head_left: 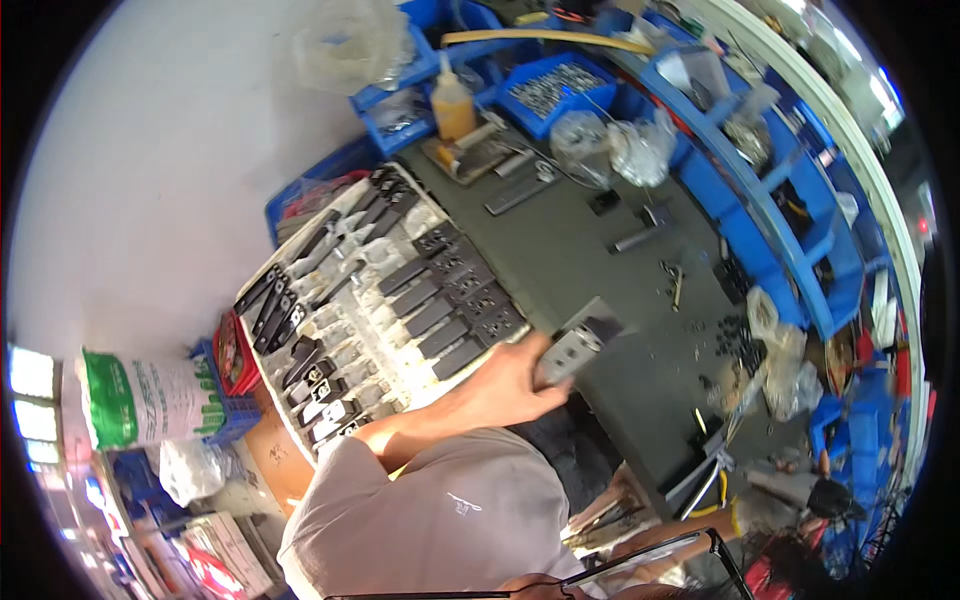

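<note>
My left hand [513, 382] is closed around one end of a grey rectangular metal piece [571, 355] with round holes in its face. It holds the piece tilted above the near edge of the dark green bench top [590, 255]. Left of this hand lies a pale tray [385, 335] with rows of black metal parts [440, 300], some long and narrow, some with square, holed ends. At the lower right, my right hand [785, 488] wears a grey glove with a yellow cuff. It is beside a black object [835, 499]; its fingers are too indistinct to make out.
Blue bins line the back and right, one full of small metal fasteners [560, 88]. A bottle of amber liquid [453, 103] stands at the back. Loose metal parts [640, 232], small black pieces [745, 340] and plastic bags [785, 365] lie on the bench. A green-white sack [150, 398] stands left.
</note>
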Demonstrator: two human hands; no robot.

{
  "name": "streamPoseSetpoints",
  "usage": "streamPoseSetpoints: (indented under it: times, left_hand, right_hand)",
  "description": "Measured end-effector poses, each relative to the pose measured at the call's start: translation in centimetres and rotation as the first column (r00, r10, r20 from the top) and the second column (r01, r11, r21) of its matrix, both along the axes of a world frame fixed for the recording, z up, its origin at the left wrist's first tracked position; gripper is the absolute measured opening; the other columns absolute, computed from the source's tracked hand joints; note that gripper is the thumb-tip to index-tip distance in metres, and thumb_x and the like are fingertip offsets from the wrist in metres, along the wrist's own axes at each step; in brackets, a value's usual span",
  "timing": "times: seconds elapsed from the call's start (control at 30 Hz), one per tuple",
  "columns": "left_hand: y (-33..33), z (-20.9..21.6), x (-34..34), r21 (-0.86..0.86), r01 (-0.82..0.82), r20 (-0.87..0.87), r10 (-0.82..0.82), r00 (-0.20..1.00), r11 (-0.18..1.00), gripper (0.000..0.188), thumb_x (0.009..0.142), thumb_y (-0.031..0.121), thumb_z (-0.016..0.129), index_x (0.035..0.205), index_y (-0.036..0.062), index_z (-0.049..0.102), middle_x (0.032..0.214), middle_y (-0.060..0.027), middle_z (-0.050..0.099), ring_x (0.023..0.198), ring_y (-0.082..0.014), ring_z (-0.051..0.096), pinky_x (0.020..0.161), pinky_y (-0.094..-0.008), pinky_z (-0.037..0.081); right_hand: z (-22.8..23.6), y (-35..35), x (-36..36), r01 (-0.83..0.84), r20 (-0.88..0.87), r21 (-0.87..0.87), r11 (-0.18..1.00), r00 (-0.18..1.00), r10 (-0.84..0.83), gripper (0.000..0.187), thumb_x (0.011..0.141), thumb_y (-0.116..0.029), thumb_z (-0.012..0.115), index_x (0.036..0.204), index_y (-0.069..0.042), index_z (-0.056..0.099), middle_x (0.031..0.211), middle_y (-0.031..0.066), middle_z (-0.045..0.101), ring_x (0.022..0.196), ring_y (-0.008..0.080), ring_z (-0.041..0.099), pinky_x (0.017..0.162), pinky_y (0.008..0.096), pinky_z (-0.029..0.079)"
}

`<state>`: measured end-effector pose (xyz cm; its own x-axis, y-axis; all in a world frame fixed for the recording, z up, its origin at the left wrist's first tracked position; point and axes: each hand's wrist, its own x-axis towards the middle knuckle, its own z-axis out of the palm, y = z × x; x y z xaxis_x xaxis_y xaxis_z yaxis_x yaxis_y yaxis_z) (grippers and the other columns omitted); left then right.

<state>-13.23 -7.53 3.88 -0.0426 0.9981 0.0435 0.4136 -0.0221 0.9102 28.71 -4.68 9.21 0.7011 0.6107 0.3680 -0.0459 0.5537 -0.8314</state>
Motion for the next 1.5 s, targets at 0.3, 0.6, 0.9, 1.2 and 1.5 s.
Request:
streamPoseSetpoints:
  times: [0.3,0.6,0.9,1.2,1.5]
  left_hand:
    - [-3.5,-0.6,-14.9,-0.030,-0.462,0.368,0.439,0.820,0.886,0.019,0.098,0.015,0.053,0.111,0.0008,0.050,0.079,-0.0051,0.055,0.054,-0.0127,0.051,0.050,-0.0295,0.044]
    - [-2.3,-3.2,-6.9,-0.262,0.125,0.955,0.239,0.176,0.957,0.044,0.100,0.031,0.046,0.117,-0.0076,0.058,0.058,-0.0040,0.045,0.039,-0.0154,0.042,0.035,-0.0301,0.041]
    - [-1.4,-1.5,0.2,-0.373,0.335,0.700,0.026,0.714,0.865,0.035,0.100,0.027,0.045,0.085,-0.0008,0.061,0.061,-0.0060,0.056,0.051,-0.0152,0.054,0.048,-0.0301,0.046]
    - [-4.4,-2.2,5.1,0.033,-0.008,0.302,-0.002,0.953,0.999,0.028,0.092,0.016,0.059,0.107,-0.0033,0.045,0.087,-0.0300,0.064,0.077,-0.0485,0.065,0.068,-0.0508,0.053]
    - [-8.3,-2.6,-2.9,0.096,-0.226,-0.197,0.241,0.950,0.969,0.069,0.083,0.008,0.070,0.141,-0.0043,0.033,0.108,-0.0274,0.060,0.086,-0.0474,0.065,0.069,-0.0540,0.053]
  right_hand:
    - [-2.7,4.0,5.9,0.385,0.694,-0.265,0.884,0.713,-0.103,0.077,0.097,-0.055,0.051,0.137,0.011,0.051,0.127,0.0252,0.063,0.097,0.0329,0.066,0.084,0.0418,0.052]
    - [0.3,-2.7,-2.3,0.671,0.892,-0.261,0.694,0.442,-0.092,0.035,0.099,-0.028,0.066,0.119,0.001,0.065,0.111,0.0136,0.067,0.101,0.0258,0.063,0.092,0.0348,0.049]
    - [-0.6,-1.1,-23.1,-0.408,0.720,-0.415,0.813,0.399,0.568,0.031,0.081,-0.014,0.080,0.110,-0.008,0.071,0.085,0.0111,0.065,0.075,0.0306,0.065,0.069,0.0389,0.052]
    - [-5.0,-4.0,-24.5,-0.044,0.694,-0.189,0.981,0.701,0.165,0.028,0.091,-0.014,0.073,0.071,0.001,0.061,0.067,0.0087,0.055,0.057,0.0226,0.052,0.055,0.0338,0.039]
    - [-2.1,-3.8,-32.6,-0.453,0.878,-0.263,0.852,0.255,0.406,0.027,0.088,-0.010,0.070,0.070,-0.001,0.053,0.068,0.0142,0.053,0.060,0.0344,0.051,0.059,0.0416,0.041]
